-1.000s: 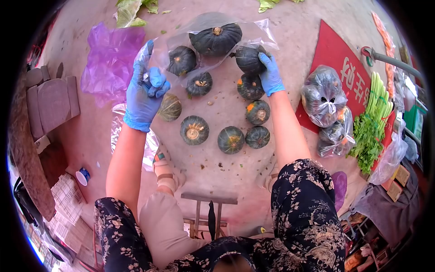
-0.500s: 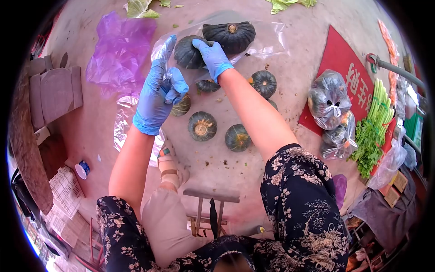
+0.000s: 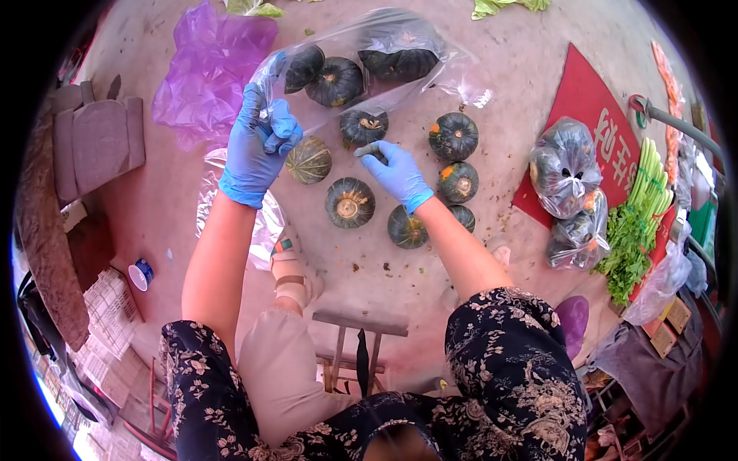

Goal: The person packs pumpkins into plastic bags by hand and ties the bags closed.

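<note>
My left hand (image 3: pixel 260 150), in a blue glove, is closed on the near-left edge of a clear plastic bag (image 3: pixel 323 42). Inside the bag lie dark green pumpkins, among them a round one (image 3: pixel 336 83) and a larger one at the right (image 3: pixel 400 64). My gloved right hand (image 3: pixel 396 175) hovers over the floor with its thumb and index finger slightly apart, nothing visible in it. Just beyond its fingertips sits a small pumpkin (image 3: pixel 364 127). Around it stand a paler striped pumpkin (image 3: pixel 309 160), one with a tan blossom end (image 3: pixel 350 203) and several others.
A crumpled purple bag (image 3: pixel 204 77) lies at the upper left. To the right, bagged pumpkins (image 3: pixel 565 169) rest on a red sign (image 3: pixel 573 92) beside green celery (image 3: pixel 634 223). A small wooden stool (image 3: pixel 360 323) stands near my legs.
My right hand has let go of a pumpkin in the bag and drawn back toward me. My left hand still grips the bag, whose film now stretches over the pumpkins.
</note>
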Available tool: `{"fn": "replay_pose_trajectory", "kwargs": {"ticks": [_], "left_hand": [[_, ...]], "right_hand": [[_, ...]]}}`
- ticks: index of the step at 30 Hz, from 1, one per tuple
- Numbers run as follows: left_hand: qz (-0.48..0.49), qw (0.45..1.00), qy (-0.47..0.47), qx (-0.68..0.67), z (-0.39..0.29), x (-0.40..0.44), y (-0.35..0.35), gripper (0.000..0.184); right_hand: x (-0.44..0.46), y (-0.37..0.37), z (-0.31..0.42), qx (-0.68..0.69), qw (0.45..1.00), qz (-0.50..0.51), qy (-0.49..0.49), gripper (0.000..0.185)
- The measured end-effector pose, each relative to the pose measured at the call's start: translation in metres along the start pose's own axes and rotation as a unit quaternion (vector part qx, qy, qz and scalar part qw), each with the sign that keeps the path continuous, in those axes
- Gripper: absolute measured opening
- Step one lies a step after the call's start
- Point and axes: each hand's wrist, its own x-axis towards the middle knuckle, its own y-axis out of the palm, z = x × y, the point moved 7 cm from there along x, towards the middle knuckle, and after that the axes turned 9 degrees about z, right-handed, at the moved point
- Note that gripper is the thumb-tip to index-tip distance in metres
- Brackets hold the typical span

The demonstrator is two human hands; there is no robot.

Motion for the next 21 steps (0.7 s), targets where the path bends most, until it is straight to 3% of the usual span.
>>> {"fn": "replay_pose_trajectory", "kwargs": {"ticks": [3, 6, 9, 16, 19, 21], "left_hand": [[0.011, 1.000, 0.006, -0.018, -0.001, -0.001, -0.003, 0.054], [0.022, 0.999, 0.001, -0.024, -0.001, -0.002, -0.003, 0.053], [-0.001, 1.000, 0.012, -0.022, -0.004, -0.003, 0.001, 0.057], [0.006, 1.000, 0.010, -0.020, -0.003, -0.004, 0.004, 0.056], [0.007, 1.000, 0.006, -0.023, -0.002, -0.004, 0.003, 0.055], [0.008, 1.000, 0.006, -0.027, -0.003, -0.003, 0.002, 0.055]], "right_hand": [[0.000, 0.037, -0.006, -0.100, 0.994, -0.011, -0.051, 0.042], [0.001, 0.061, 0.038, -0.313, 0.945, -0.044, -0.082, 0.065], [0.014, 0.087, 0.056, -0.366, 0.922, -0.037, -0.119, 0.079], [0.048, 0.124, 0.042, -0.565, 0.811, -0.055, -0.144, 0.080], [0.065, 0.111, 0.035, -0.463, 0.881, 0.103, 0.000, 0.076], [0.065, 0.088, 0.030, -0.305, 0.951, 0.020, 0.033, 0.072]]}}
